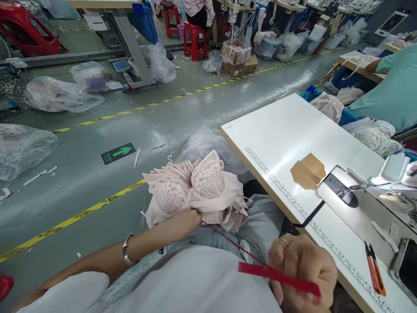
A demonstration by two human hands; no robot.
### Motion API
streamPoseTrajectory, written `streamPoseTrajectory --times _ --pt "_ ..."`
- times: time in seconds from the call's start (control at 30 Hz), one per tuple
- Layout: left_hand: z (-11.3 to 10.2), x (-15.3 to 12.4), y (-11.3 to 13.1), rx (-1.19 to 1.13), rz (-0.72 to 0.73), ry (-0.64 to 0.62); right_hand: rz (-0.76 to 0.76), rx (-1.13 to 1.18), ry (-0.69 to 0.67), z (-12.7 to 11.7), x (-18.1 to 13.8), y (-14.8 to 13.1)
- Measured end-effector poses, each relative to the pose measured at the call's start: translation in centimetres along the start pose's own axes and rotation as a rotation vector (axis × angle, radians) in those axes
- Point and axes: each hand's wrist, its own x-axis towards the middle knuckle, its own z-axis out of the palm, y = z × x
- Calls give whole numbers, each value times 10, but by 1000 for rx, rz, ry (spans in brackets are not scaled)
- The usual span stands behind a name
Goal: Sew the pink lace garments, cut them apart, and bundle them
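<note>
A pile of pale pink lace garments (195, 187) rests on my lap, left of the white sewing table (286, 130). My left hand (184, 221) grips the pile's lower edge, where a thin red cord (228, 239) begins. The cord runs right to a flat red strip (280, 276) that my right hand (302, 271) holds in closed fingers near the table's front edge. A silver bracelet (127, 251) circles my left wrist.
A sewing machine (387, 187) stands at the table's right, with a brown paper tab (308, 170) and orange snips (374, 269) near it. Plastic bags of fabric (61, 93) lie on the grey floor. Another person's teal back (394, 87) is at the right. Red stools (194, 39) stand farther back.
</note>
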Motion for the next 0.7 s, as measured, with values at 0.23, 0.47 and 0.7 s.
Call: streamPoseTrajectory --times 0.23,0.47,0.7 --pt "-65 -34 25 -226 241 120 502 -643 -173 -23 5 66" --pt "-103 -30 27 -718 311 202 280 -587 -330 -14 8 89" --pt "-95 -6 -83 -514 -260 383 -132 -699 796 -89 -35 -43"
